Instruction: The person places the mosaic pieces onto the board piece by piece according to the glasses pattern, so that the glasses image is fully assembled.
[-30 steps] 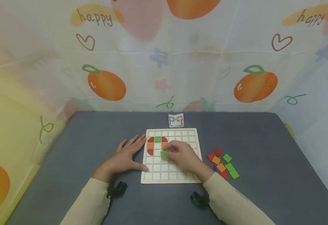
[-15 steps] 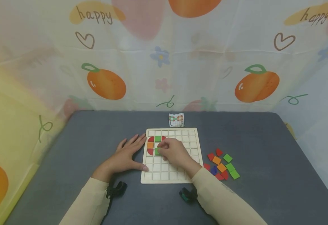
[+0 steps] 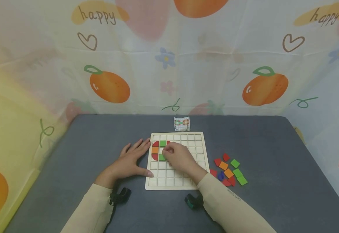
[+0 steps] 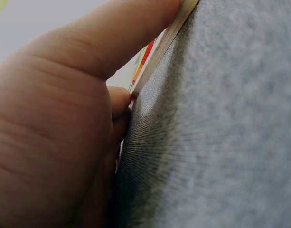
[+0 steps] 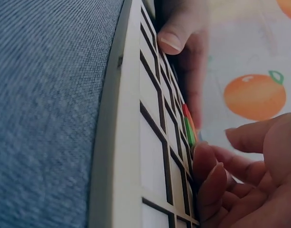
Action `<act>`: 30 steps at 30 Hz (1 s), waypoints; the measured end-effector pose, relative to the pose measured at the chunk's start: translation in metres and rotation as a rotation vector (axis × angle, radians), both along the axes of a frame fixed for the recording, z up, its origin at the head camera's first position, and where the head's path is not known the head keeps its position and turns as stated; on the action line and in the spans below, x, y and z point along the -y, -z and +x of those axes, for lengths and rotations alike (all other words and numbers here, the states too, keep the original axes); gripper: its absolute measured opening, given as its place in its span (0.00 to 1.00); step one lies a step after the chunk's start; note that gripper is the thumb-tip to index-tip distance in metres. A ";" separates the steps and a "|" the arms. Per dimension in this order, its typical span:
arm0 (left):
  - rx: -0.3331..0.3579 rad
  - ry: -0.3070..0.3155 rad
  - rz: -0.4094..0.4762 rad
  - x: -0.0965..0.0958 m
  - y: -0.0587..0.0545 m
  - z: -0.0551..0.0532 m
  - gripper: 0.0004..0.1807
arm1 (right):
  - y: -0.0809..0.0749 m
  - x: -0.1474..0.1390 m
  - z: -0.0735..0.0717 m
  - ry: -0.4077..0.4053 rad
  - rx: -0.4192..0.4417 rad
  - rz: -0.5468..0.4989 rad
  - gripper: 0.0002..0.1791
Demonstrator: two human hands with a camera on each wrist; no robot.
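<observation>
My left hand (image 3: 130, 163) lies spread beside the pale wooden grid board (image 3: 175, 186), its thumb and fingertips at the left edge. My right hand (image 3: 179, 158) is over the board, fingers bent loosely with nothing pinched between them. Its fingertips are right at a green square tile (image 3: 161, 157), which lies in a cell beside a red rounded tile (image 3: 155, 157). Above these are an orange square tile (image 3: 155, 150), another red rounded tile (image 3: 156, 144) and a green tile (image 3: 162, 143). The right hand hides the cells to the right. In the right wrist view, the fingers (image 5: 204, 159) touch down by the green tile (image 5: 189, 133).
Loose green (image 3: 237, 173), orange (image 3: 228, 173) and red tiles (image 3: 226, 157) lie right of the board with a blue piece (image 3: 221, 176). A small printed pattern card (image 3: 182, 124) stands behind the board on the grey table (image 3: 114, 129). A patterned cloth (image 3: 146, 81) hangs behind.
My right hand has moved left over the board with the green tile, which now lies beside the lower red tile; the fingers have come off their pinch. My left hand has stayed put.
</observation>
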State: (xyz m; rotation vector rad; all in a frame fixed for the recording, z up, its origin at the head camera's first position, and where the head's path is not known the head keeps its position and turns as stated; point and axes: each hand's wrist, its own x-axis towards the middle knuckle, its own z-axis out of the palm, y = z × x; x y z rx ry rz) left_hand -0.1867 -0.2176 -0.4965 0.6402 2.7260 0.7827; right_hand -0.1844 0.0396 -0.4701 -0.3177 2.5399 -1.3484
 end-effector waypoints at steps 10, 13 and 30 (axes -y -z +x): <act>0.007 0.001 0.011 -0.001 -0.003 0.002 0.73 | 0.003 -0.015 0.004 -0.065 0.037 -0.172 0.15; 0.008 -0.001 0.011 -0.001 -0.003 0.002 0.73 | 0.001 -0.023 0.006 -0.093 0.024 -0.216 0.18; 0.015 -0.010 0.009 -0.002 -0.004 0.002 0.74 | -0.020 -0.085 0.013 -0.065 -0.009 -0.405 0.22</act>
